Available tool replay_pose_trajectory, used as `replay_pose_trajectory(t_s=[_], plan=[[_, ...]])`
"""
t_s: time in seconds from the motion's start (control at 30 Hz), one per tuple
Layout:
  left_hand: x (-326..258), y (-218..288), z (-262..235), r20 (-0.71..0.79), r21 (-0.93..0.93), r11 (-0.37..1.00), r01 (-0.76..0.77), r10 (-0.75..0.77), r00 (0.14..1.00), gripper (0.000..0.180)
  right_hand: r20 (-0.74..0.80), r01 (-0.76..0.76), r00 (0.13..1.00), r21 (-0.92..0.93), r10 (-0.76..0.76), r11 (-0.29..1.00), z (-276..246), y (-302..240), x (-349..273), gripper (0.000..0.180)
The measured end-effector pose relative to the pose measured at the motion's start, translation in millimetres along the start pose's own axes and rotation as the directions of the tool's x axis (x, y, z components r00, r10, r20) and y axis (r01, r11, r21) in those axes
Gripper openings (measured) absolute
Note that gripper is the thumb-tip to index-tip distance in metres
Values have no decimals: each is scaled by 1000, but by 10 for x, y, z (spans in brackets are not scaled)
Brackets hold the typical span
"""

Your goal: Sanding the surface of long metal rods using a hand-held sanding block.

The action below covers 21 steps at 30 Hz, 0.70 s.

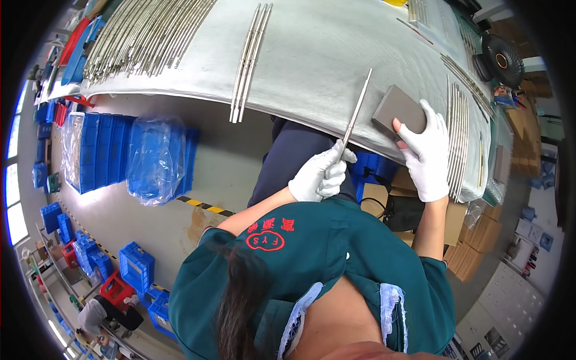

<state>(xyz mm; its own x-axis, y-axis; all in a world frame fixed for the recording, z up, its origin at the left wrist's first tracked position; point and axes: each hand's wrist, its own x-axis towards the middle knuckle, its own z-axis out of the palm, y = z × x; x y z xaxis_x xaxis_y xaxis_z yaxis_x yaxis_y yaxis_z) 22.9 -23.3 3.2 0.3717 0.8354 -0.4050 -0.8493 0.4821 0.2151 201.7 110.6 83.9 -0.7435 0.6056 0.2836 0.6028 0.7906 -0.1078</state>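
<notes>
We grip a thin metal rod (pixel 356 114) in our left hand (pixel 318 174), fingers clenched round it, while our right hand (pixel 425 150) clasps a grey block (pixel 397 109) just beside the rod on the surface (pixel 318 54).

A single head-worn fisheye view looks steeply down from above the person's own chest and shoulders, with the forearms rising from the lower middle toward the grip near the centre. The left hand (pixel 318 174) pinches a thin metal rod (pixel 357 113); beyond that grip the grey table (pixel 324 54) curves across the top. Left of and below the grip the floor falls far away. Edges bend strongly toward the dark rim.
</notes>
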Motion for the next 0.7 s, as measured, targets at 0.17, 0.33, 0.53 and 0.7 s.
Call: replay_pose_trajectory(t_s=[0.17, 0.33, 0.53, 0.7], plan=[[0, 21, 31, -3, 26, 1000, 2, -2, 1000, 40, -131, 126, 984, 21, -122, 992, 204, -407, 318, 42], [-26, 3, 80, -86, 96, 994, -42, 51, 995, 40, -109, 122, 988, 106, -111, 987, 211, -400, 347, 46], [-34, 37, 159, -63, 100, 995, -17, 23, 998, 41, -109, 79, 991, -18, -81, 997, 161, -290, 249, 40], [-35, 20, 122, -77, 138, 989, -58, 69, 995, 39, -108, 91, 991, 72, -83, 993, 215, -408, 391, 40]])
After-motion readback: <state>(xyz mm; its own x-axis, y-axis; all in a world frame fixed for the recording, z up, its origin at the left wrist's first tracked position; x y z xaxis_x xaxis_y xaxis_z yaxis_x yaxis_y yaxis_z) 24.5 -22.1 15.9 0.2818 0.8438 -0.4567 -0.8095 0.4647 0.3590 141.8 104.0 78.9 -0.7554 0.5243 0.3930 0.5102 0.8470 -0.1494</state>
